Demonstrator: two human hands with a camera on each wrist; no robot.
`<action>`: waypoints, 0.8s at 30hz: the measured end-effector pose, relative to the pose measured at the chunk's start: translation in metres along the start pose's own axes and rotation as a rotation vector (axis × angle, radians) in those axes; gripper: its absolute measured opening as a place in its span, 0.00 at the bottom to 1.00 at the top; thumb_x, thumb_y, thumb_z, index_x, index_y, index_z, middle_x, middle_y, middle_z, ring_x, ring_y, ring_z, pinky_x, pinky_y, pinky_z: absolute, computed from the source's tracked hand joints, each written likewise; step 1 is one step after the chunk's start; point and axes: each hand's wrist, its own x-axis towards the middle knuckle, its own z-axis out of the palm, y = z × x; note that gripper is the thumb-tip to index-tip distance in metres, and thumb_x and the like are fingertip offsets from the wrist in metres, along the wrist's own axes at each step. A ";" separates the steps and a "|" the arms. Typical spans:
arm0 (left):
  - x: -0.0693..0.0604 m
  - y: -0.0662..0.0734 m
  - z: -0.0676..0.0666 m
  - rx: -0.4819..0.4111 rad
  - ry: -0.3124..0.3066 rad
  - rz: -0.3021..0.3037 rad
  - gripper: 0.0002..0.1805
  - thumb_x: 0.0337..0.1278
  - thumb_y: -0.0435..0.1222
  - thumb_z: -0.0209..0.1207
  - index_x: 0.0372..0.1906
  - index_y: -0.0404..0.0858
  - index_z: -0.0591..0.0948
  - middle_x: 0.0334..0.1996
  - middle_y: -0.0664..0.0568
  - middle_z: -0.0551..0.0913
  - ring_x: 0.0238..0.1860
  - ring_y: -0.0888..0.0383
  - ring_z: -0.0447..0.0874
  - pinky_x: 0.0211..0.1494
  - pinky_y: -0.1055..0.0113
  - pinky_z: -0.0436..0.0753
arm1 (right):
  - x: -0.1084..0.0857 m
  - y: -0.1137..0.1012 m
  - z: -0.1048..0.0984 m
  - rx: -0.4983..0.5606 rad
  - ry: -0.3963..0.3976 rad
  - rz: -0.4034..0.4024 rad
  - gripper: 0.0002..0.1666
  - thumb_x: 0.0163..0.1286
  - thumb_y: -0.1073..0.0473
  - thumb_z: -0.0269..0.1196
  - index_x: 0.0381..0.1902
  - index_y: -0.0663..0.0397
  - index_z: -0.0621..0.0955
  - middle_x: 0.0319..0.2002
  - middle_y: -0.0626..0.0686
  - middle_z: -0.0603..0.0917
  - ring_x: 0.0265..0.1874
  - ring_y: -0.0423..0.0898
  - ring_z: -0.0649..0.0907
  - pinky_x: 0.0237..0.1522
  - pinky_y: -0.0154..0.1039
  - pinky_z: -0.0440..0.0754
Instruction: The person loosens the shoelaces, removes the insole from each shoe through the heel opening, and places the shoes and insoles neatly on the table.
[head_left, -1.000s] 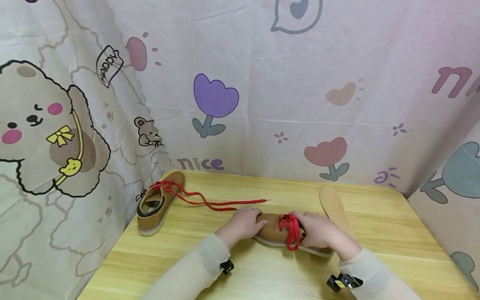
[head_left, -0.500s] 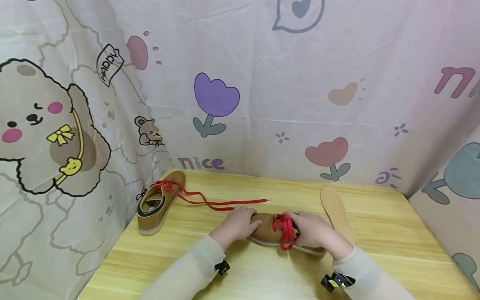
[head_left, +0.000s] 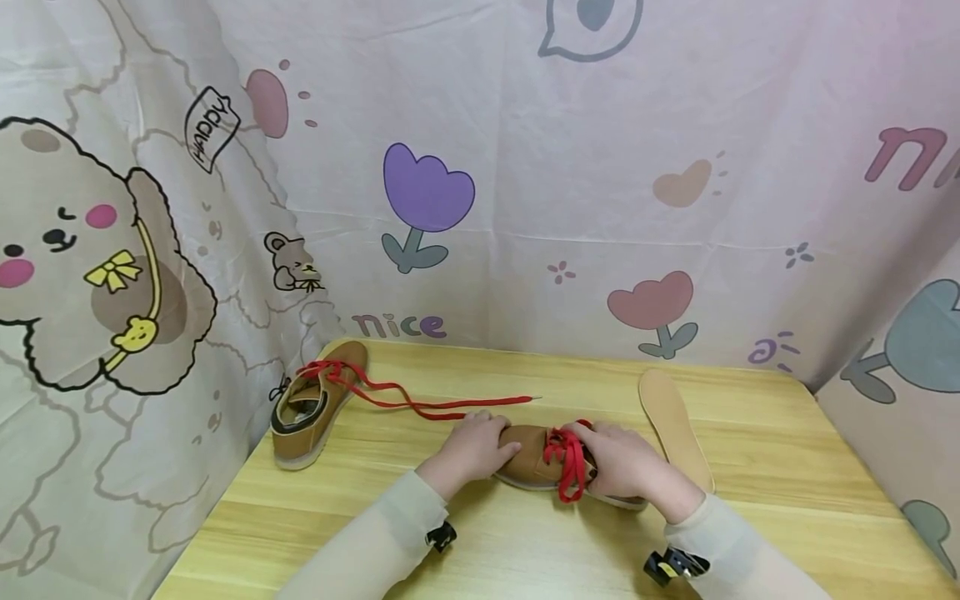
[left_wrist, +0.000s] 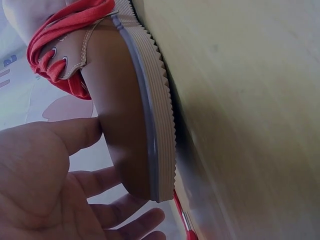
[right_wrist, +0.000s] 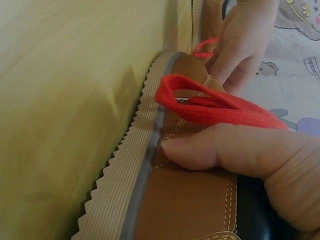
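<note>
A brown shoe (head_left: 525, 454) with tied red laces (head_left: 572, 467) lies on the wooden table, its toe towards the left. My left hand (head_left: 472, 450) holds the toe end; in the left wrist view its thumb presses the brown upper (left_wrist: 120, 100) and the fingers curve round the far side. Near the shoe's opening, my right hand (head_left: 626, 467) grips the body from above. In the right wrist view, the right thumb (right_wrist: 200, 150) lies on the side of the upper just under a red lace loop (right_wrist: 220, 107).
A second brown shoe (head_left: 300, 442) stands at the table's left edge, its long red laces (head_left: 420, 408) trailing right to beside my left hand. A tan insole (head_left: 675, 425) lies behind my right hand. A patterned cloth (head_left: 525, 208) hangs behind the table (head_left: 787, 467).
Both hands and the held shoe have shifted slightly left along the table. The hold of each hand looks the same, and the other shoe has stayed put.
</note>
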 end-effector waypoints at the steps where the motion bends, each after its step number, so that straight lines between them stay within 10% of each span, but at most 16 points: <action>1: 0.000 0.000 0.000 -0.003 -0.001 0.001 0.26 0.70 0.52 0.56 0.62 0.39 0.79 0.54 0.45 0.80 0.55 0.48 0.75 0.61 0.51 0.73 | 0.000 0.000 0.000 0.001 -0.003 0.000 0.53 0.38 0.60 0.80 0.66 0.44 0.74 0.37 0.51 0.79 0.34 0.49 0.77 0.31 0.49 0.76; 24: 0.002 -0.007 0.000 -0.075 -0.030 0.126 0.29 0.70 0.51 0.57 0.67 0.37 0.75 0.65 0.46 0.77 0.68 0.47 0.70 0.71 0.52 0.67 | -0.014 0.014 -0.021 0.124 -0.061 -0.061 0.58 0.43 0.50 0.79 0.73 0.56 0.68 0.57 0.57 0.79 0.54 0.58 0.79 0.52 0.56 0.79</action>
